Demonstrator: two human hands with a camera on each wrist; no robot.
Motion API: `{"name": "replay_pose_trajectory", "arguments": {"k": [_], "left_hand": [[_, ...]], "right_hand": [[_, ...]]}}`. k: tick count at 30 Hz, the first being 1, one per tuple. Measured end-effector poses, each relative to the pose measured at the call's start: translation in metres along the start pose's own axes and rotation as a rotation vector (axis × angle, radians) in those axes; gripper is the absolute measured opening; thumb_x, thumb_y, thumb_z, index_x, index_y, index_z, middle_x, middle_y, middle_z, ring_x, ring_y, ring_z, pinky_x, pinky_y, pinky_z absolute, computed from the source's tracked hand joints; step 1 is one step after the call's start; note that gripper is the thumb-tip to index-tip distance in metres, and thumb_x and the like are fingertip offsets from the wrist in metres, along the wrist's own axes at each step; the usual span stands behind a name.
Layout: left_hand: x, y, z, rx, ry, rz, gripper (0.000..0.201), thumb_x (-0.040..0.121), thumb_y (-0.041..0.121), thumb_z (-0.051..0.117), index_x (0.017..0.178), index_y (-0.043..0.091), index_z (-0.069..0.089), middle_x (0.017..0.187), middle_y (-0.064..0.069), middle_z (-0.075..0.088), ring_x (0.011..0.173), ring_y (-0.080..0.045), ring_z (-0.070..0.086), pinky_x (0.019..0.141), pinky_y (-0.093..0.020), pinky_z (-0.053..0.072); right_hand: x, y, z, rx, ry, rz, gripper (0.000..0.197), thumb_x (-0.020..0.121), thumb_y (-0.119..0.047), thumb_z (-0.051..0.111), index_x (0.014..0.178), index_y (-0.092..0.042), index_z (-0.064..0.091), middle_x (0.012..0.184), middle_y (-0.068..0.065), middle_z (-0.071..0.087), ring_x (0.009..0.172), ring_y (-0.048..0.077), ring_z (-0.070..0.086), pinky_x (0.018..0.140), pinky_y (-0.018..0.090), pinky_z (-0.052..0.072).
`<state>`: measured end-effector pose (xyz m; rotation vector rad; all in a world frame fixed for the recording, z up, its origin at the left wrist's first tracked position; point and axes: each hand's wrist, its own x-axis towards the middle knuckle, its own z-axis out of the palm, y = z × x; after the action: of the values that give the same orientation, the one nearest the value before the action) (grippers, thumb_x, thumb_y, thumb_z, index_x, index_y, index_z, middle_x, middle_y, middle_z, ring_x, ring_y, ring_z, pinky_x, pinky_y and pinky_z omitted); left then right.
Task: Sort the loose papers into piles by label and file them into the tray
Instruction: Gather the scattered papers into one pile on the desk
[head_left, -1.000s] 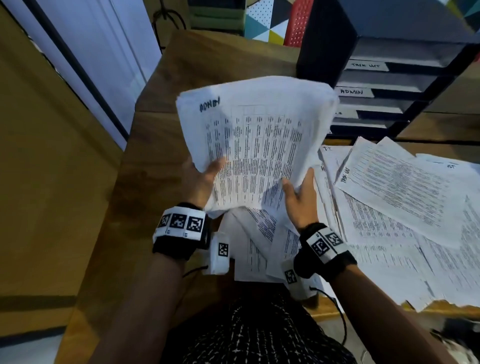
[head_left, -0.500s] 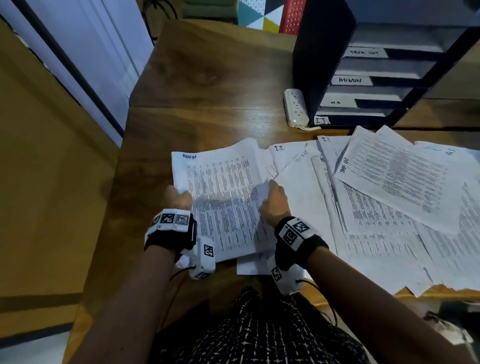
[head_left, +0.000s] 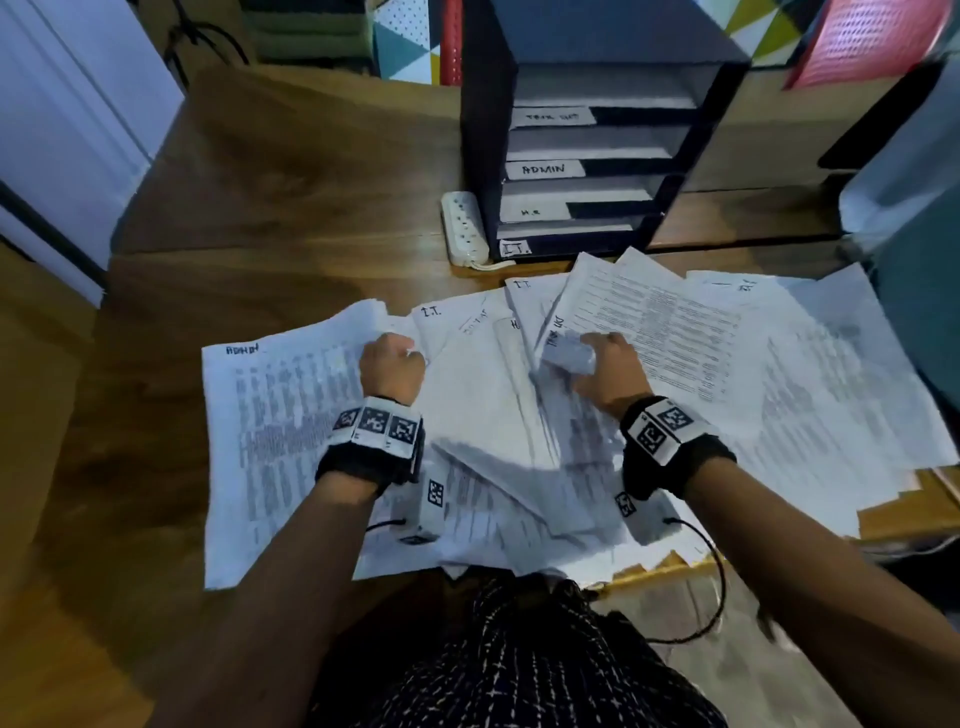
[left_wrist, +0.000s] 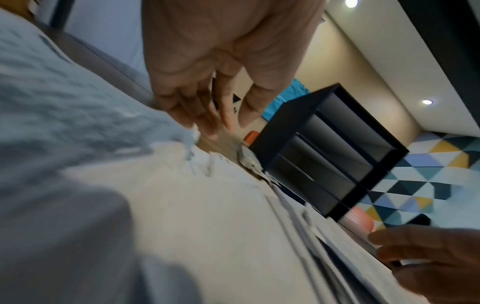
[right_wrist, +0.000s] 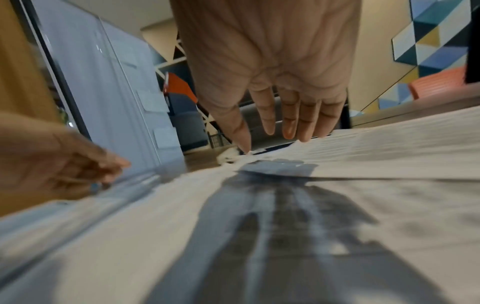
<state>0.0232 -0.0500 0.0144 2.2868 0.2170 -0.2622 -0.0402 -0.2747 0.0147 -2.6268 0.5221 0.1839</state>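
Note:
A pile of printed sheets headed ADMIN (head_left: 280, 441) lies flat at the left of the wooden desk. My left hand (head_left: 392, 364) is at its top right corner, with its fingertips (left_wrist: 207, 127) pointing down onto the paper edge and holding nothing. My right hand (head_left: 608, 364) rests on the spread of loose papers (head_left: 727, 374), its fingers (right_wrist: 288, 123) straight. Its thumb touches a raised corner of a sheet headed Task List (head_left: 569, 356). Sheets headed I.T. (head_left: 441, 325) lie between the hands. The dark tray (head_left: 485, 130) with labelled shelves stands behind.
A white power strip (head_left: 464, 228) lies against the tray's left side. The loose papers overhang the desk's near edge at the right. Bare wood (head_left: 291, 197) shows to the left and behind the ADMIN pile. A blurred pale object (head_left: 904, 171) stands at the far right.
The ADMIN stack, held up in both hands a second ago, now lies flat at the left. Both hands have let go; the right moved over to the loose papers, the left to the pile's top corner.

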Motion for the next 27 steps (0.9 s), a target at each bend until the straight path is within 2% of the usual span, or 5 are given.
{"name": "replay_pose_trajectory", "arguments": {"k": [7, 12, 18, 22, 27], "left_hand": [[-0.036, 0.063, 0.101, -0.051, -0.292, -0.064, 0.020, 0.089, 0.013, 0.052, 0.080, 0.000, 0.064, 0.090, -0.026, 0.059, 0.091, -0.031, 0.058, 0.076, -0.030, 0.042], [-0.048, 0.087, 0.149, -0.070, -0.313, -0.185, 0.039, 0.088, 0.013, 0.057, 0.122, -0.004, 0.050, 0.124, -0.016, 0.058, 0.111, -0.030, 0.057, 0.093, -0.035, 0.049], [-0.046, 0.073, 0.149, -0.042, -0.236, -0.280, 0.024, 0.086, 0.013, 0.062, 0.076, -0.004, 0.048, 0.087, -0.012, 0.051, 0.095, -0.020, 0.050, 0.061, -0.018, 0.043], [-0.046, 0.068, 0.147, -0.341, -0.151, -0.258, 0.055, 0.085, 0.043, 0.059, 0.114, -0.003, 0.054, 0.115, -0.017, 0.060, 0.109, -0.029, 0.058, 0.091, -0.033, 0.045], [-0.046, 0.082, 0.141, -0.580, -0.100, -0.228, 0.064, 0.093, 0.042, 0.045, 0.143, 0.006, 0.026, 0.147, -0.010, 0.034, 0.129, -0.020, 0.039, 0.106, -0.026, 0.030]], "right_hand": [[0.009, 0.103, -0.025, -0.510, -0.281, 0.037, 0.089, 0.080, -0.042, 0.064, 0.146, -0.022, 0.008, 0.153, 0.012, 0.010, 0.139, 0.039, 0.011, 0.111, 0.054, 0.012], [0.027, 0.130, -0.036, -0.334, -0.114, -0.044, 0.043, 0.093, -0.017, 0.045, 0.135, -0.015, 0.037, 0.128, 0.014, 0.050, 0.113, 0.034, 0.048, 0.086, 0.038, 0.043], [0.046, 0.130, -0.078, 0.150, 0.035, 0.131, 0.027, 0.091, -0.006, 0.045, 0.109, 0.010, 0.058, 0.109, 0.027, 0.062, 0.103, 0.038, 0.059, 0.077, 0.031, 0.046], [0.023, 0.083, -0.061, 0.252, -0.208, -0.058, 0.028, 0.095, -0.011, 0.043, 0.113, 0.006, 0.055, 0.083, 0.008, 0.057, 0.082, 0.024, 0.056, 0.056, 0.023, 0.042], [0.006, 0.054, -0.028, 0.259, -0.618, -0.139, 0.074, 0.087, -0.069, 0.014, 0.121, -0.019, 0.057, 0.109, 0.006, 0.063, 0.108, 0.023, 0.051, 0.102, 0.038, 0.037]]}}
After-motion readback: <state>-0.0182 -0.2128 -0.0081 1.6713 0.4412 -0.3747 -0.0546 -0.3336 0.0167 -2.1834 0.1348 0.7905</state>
